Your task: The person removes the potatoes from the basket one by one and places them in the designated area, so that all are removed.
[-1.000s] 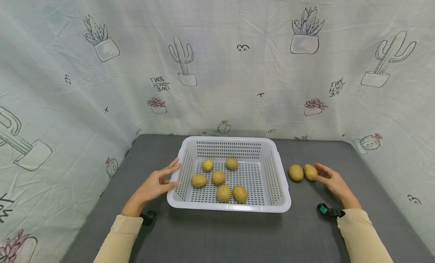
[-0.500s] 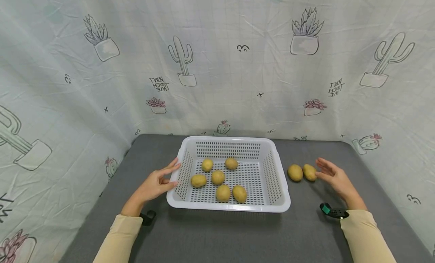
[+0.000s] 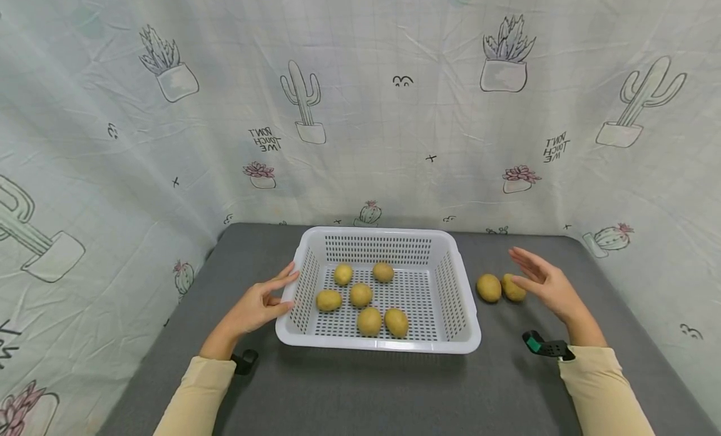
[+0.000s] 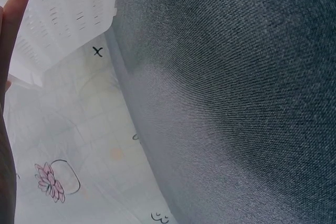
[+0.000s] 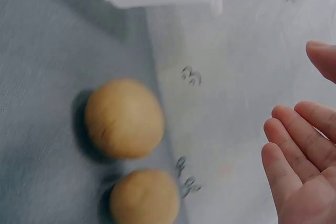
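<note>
A white perforated plastic basket (image 3: 378, 345) sits mid-table with several potatoes (image 3: 369, 321) spread over its floor. My left hand (image 3: 256, 308) rests its extended fingers and thumb against the left rim. In the left wrist view, one straight finger (image 4: 14, 17) overlaps the basket wall (image 4: 73, 22). To the right of the basket, two potatoes lie side by side: a left one (image 3: 488, 288) and a right one (image 3: 514, 289), partly covered by my right thumb in the head view. My right hand (image 3: 549, 287) hovers by them with fingers apart from the thumb, holding nothing; its palm (image 5: 310, 203) shows in the right wrist view.
Dark grey cloth covers the table (image 3: 388, 398). A pale curtain (image 3: 360, 111) printed with cacti hangs behind it and along both sides. A black strap device (image 3: 546, 346) with a green patch is worn on the right wrist, another black one (image 3: 245, 362) on the left.
My right hand has let go of the right-hand potato, drawn back, then risen and shifted left above it. Both loose potatoes stay on the table. My left hand keeps its place on the basket.
</note>
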`<state>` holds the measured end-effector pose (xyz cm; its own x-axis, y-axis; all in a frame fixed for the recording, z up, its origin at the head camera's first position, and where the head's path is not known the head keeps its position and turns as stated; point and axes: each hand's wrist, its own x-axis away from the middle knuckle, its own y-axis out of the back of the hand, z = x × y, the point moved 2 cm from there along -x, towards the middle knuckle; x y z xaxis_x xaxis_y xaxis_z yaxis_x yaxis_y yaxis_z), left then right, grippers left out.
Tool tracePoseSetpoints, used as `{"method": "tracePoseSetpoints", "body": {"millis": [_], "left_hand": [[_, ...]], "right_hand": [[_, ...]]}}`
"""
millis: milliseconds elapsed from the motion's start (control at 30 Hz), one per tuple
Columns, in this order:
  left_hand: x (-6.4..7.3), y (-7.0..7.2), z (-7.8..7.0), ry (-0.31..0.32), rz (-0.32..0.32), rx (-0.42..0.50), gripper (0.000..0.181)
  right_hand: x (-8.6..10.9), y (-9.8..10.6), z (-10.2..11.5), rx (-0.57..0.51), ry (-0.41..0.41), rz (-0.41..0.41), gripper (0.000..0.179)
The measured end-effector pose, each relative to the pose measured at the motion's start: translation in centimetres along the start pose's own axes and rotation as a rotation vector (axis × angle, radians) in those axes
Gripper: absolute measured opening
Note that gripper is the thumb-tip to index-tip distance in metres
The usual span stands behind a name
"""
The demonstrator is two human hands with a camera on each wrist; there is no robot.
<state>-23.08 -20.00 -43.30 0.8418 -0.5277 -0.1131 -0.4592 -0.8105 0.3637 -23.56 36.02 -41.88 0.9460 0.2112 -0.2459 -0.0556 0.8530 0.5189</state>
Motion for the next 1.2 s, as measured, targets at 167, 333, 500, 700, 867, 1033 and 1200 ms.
{"method": "tracePoseSetpoints", "body": {"millis": [167, 333, 500, 700, 867, 1033, 1200], "left_hand": [[0.0, -0.1, 0.1, 0.001, 0.0, -0.005, 0.065], [0.0, -0.1, 0.1, 0.015, -0.001, -0.005, 0.066], [0.1, -0.1, 0.1, 0.016, -0.001, -0.004, 0.066], [0.0, 0.0, 0.1, 0.015, -0.002, -0.006, 0.065], [0.0, 0.0, 0.2, 0.011, -0.002, -0.018, 0.066], [0.0, 0.0, 0.2, -0.003, 0.002, -0.03, 0.066], [0.0, 0.0, 0.0, 0.023, -0.009, -0.041, 0.066]], "right_hand": [[-0.5, -0.4, 2.0, -0.009, 0.033, 0.019, 0.064], [-1.3, -0.8, 3.7, -0.032, 0.084, 0.055, 0.062], [-2.2, -1.4, 5.3, -0.1, 0.147, 0.104, 0.06], [-3.8, -2.2, 6.9, -0.139, 0.186, 0.138, 0.06], [-5.3, -3.3, 7.9, -0.166, 0.2, 0.175, 0.059], [-6.8, -4.7, 8.6, -0.188, 0.221, 0.213, 0.059], [-7.8, -6.3, 8.4, -0.2, 0.203, 0.256, 0.058]]}}
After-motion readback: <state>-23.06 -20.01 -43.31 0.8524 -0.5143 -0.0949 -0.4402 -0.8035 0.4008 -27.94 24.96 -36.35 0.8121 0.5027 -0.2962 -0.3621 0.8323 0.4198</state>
